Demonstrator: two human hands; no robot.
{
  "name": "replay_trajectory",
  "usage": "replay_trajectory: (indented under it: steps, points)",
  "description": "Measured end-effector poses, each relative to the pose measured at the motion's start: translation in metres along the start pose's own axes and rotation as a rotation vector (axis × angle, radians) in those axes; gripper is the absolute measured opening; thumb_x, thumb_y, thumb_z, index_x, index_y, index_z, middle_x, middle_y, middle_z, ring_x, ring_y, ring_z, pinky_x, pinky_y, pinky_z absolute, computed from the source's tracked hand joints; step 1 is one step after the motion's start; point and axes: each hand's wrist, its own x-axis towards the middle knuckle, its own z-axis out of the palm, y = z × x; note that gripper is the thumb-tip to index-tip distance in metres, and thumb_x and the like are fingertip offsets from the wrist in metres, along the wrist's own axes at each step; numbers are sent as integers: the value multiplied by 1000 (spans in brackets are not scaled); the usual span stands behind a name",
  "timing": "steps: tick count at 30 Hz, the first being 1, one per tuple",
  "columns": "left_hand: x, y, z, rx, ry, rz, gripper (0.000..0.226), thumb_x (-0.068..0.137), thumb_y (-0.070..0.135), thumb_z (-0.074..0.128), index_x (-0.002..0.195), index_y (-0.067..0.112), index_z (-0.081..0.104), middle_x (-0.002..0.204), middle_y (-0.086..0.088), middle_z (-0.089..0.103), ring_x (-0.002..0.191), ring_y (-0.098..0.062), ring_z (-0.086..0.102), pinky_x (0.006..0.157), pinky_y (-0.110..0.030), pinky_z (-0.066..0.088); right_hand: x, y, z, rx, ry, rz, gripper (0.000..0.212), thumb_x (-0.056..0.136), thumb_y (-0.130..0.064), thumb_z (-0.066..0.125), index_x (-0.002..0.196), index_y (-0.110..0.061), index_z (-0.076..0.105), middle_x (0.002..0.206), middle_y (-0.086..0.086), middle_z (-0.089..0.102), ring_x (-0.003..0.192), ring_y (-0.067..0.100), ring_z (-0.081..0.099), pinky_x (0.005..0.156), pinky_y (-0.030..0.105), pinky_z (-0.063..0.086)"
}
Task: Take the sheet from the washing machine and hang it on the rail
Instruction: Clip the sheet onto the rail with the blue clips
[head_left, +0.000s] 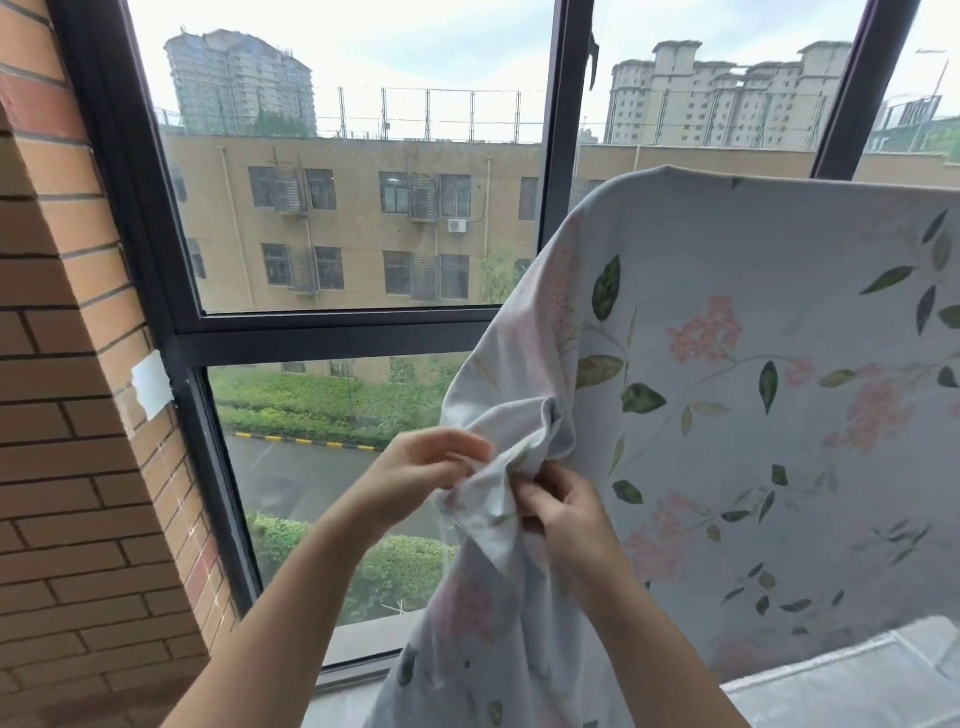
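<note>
Two hands work at the left edge of the pale blue-grey cotton sheet printed with pink blossoms and green leaves (753, 312). The sheet hangs draped from above, its top fold running level across the right half of the view. The rail itself is hidden under the cloth.

By my reading the hanging is largely done and the step in hand is tidying, since a bunched, twisted stretch of the sheet's edge sits between the hands. The left hand (431, 467) has its fingers curled and pinches the crumpled fold from the left. The right hand (563, 512) pinches the same bunch just beside it, thumb and fingertips closed on the cloth. Neither hand is spread.

The next move likely calls for drawing the two pinches apart and downward so the edge opens flat, gently enough not to drag the sheet off its support. Behind stand the dark-framed window (332, 332) and the red-brown brick wall (62, 441).
</note>
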Motion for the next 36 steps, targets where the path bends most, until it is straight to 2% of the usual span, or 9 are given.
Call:
replay_trajectory:
  steps: [5, 9, 14, 19, 23, 27, 29, 32, 36]
  points:
    - [-24, -27, 7, 58, -165, 57, 46, 77, 15, 71, 122, 18, 58, 118, -1, 64, 109, -15, 61, 90, -29, 51, 3, -22, -12, 170, -33, 34, 23, 94, -3, 47, 91, -11, 68, 82, 8, 73, 76, 18, 70, 70, 28, 57]
    - [-5, -13, 28, 28, 202, 136, 15, 83, 0, 65, 89, 14, 70, 84, 0, 71, 76, -7, 63, 68, -23, 50, 7, -23, -13, 122, -38, 68, 25, 95, -6, 47, 90, -15, 69, 83, 8, 73, 77, 19, 69, 76, 33, 55]
    - [17, 19, 25, -33, 384, 181, 23, 85, 0, 48, 75, 16, 60, 67, 2, 58, 64, -10, 51, 60, -28, 41, 12, -34, -29, 203, -18, 136, 24, 99, -8, 41, 99, -8, 65, 79, 5, 74, 70, 16, 70, 62, 27, 57]
    - [37, 69, 19, 383, 325, 368, 23, 85, 2, 53, 74, 21, 60, 50, 13, 48, 48, -4, 39, 49, -22, 33, 19, -58, -45, -166, 35, 16, 14, 94, -25, 53, 93, -12, 60, 81, 4, 69, 66, 10, 64, 59, 23, 54]
    - [51, 105, 15, 666, 312, 468, 17, 84, 7, 53, 79, 18, 64, 56, 14, 51, 53, -6, 48, 51, -23, 38, 17, -82, -55, -512, -154, -122, 45, 62, -46, 79, 98, -30, 56, 80, -15, 70, 72, -1, 67, 61, 15, 49]
    - [61, 114, 7, 977, 243, 653, 14, 79, 33, 66, 82, 20, 63, 66, 3, 60, 60, -22, 57, 52, -27, 39, 22, -87, -60, -740, -177, -196, 29, 81, -18, 69, 59, -17, 51, 47, -10, 49, 43, 3, 42, 47, 22, 33]
    - [63, 110, -5, 1254, 198, 723, 42, 70, 58, 67, 92, 23, 60, 76, 6, 64, 59, -17, 51, 53, -25, 33, 31, -87, -67, -733, -69, -236, 31, 89, -12, 59, 60, -17, 46, 45, -12, 37, 43, 2, 30, 46, 24, 25]
    - [65, 95, -15, 1561, 188, 613, 49, 76, 56, 64, 110, 22, 53, 97, 7, 62, 70, -19, 58, 57, -26, 32, 43, -84, -73, -535, 3, -237, 35, 92, 5, 42, 73, -19, 60, 57, -15, 53, 55, 0, 43, 53, 19, 33]
    - [70, 67, -17, 999, 441, 286, 10, 87, 17, 51, 90, 18, 60, 86, -1, 63, 80, -26, 59, 61, -29, 36, 48, -74, -70, -404, 72, -208, 37, 90, 9, 41, 85, -19, 64, 80, 1, 65, 80, 16, 57, 69, 22, 45]
